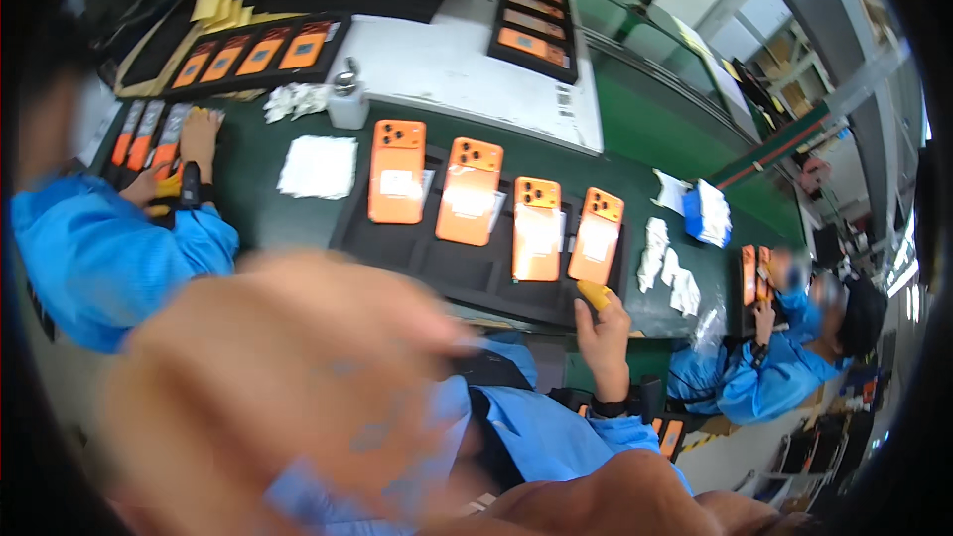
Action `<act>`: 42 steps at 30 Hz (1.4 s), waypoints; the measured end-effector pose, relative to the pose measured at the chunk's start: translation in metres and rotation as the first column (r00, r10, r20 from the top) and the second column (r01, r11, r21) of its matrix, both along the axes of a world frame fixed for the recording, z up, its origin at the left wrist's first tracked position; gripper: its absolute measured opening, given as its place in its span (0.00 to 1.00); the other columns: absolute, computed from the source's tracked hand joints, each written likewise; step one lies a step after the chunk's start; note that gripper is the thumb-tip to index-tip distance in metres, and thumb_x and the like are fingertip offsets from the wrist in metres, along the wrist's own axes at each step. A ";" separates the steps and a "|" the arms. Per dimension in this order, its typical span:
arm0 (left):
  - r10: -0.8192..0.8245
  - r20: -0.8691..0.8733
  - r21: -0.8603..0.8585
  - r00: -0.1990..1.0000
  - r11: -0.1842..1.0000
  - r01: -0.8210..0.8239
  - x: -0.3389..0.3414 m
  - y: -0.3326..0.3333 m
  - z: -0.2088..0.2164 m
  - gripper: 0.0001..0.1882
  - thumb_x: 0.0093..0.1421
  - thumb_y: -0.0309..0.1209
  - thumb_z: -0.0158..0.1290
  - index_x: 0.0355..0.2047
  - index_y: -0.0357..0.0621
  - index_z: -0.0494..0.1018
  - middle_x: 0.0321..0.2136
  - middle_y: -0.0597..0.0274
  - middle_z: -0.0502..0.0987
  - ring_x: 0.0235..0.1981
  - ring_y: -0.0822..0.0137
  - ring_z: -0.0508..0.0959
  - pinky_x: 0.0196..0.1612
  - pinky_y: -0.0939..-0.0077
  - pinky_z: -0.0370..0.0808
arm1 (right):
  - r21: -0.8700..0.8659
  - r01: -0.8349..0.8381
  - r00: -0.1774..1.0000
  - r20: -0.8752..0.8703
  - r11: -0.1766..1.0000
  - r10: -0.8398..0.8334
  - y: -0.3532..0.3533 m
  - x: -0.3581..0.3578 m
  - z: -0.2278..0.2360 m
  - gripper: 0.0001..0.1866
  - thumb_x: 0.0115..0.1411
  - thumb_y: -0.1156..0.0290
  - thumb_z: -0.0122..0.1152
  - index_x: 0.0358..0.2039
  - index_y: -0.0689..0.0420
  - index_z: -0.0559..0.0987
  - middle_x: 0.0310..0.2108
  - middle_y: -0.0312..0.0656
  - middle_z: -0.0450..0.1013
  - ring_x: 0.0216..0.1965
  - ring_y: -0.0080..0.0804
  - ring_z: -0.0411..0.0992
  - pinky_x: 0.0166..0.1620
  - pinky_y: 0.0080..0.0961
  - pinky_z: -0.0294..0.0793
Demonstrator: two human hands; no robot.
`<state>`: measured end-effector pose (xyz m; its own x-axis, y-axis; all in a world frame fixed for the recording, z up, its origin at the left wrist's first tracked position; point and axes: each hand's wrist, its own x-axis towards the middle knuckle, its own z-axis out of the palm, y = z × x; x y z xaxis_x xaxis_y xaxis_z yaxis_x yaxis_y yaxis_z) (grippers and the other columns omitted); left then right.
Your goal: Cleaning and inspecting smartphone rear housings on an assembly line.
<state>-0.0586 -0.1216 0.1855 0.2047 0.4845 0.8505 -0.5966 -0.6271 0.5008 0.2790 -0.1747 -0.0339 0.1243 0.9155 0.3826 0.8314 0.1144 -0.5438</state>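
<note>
A large blurred hand, which I take as my left hand point(288, 367), is raised close to the camera and covers the lower left; its fingers are smeared by motion. My right hand point(603, 337) is at the near right edge of a black tray point(472, 263), thumb and fingers slightly apart, with a yellow finger cot point(596, 295) on one finger. That fingertip is at the bottom edge of the rightmost orange phone point(598, 235); whether it touches cannot be told. Three more orange phones, the left one point(397, 174) among them, lie back side up in a row across the tray.
A white cloth point(318, 167) and a metal-topped pump bottle point(347, 99) stand behind the tray. Crumpled wipes point(683, 283) and a blue-white packet point(707, 213) lie right. Co-workers in blue sit left point(129, 248) and right point(764, 367). Further phone trays point(536, 25) lie at the back.
</note>
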 end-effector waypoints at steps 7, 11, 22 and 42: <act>-0.521 -0.084 -0.169 0.850 0.848 0.503 0.064 0.000 -0.006 0.22 0.69 0.44 0.44 0.27 0.44 0.80 0.24 0.59 0.80 0.28 0.58 0.78 0.42 0.63 0.76 | 0.046 -0.012 1.000 -0.024 0.999 0.013 -0.012 -0.004 0.004 0.11 0.59 0.75 0.58 0.41 0.67 0.78 0.37 0.55 0.76 0.38 0.49 0.76 0.43 0.33 0.74; -0.532 -0.074 -0.148 0.844 0.842 0.518 0.065 -0.006 -0.002 0.22 0.69 0.44 0.44 0.27 0.45 0.80 0.24 0.59 0.80 0.28 0.59 0.78 0.42 0.62 0.76 | -0.002 -0.014 0.997 -0.069 1.000 0.014 -0.014 -0.007 0.013 0.11 0.59 0.76 0.58 0.41 0.67 0.78 0.38 0.55 0.76 0.38 0.49 0.76 0.43 0.33 0.74; -0.595 -0.079 -0.189 0.800 0.797 0.574 0.064 0.009 -0.008 0.21 0.68 0.44 0.44 0.27 0.48 0.80 0.24 0.60 0.79 0.28 0.61 0.77 0.41 0.60 0.75 | -0.099 0.017 0.990 -0.141 0.995 -0.031 -0.012 -0.011 0.006 0.11 0.58 0.77 0.57 0.41 0.65 0.79 0.37 0.53 0.75 0.36 0.51 0.75 0.40 0.34 0.74; -0.678 -0.165 -0.099 0.716 0.734 0.672 0.083 0.041 -0.006 0.20 0.68 0.45 0.44 0.27 0.52 0.79 0.25 0.60 0.78 0.29 0.64 0.76 0.41 0.56 0.74 | -0.057 0.030 0.992 -0.118 0.998 -0.036 -0.011 0.000 -0.018 0.11 0.59 0.77 0.57 0.42 0.64 0.79 0.36 0.51 0.76 0.37 0.46 0.76 0.42 0.30 0.74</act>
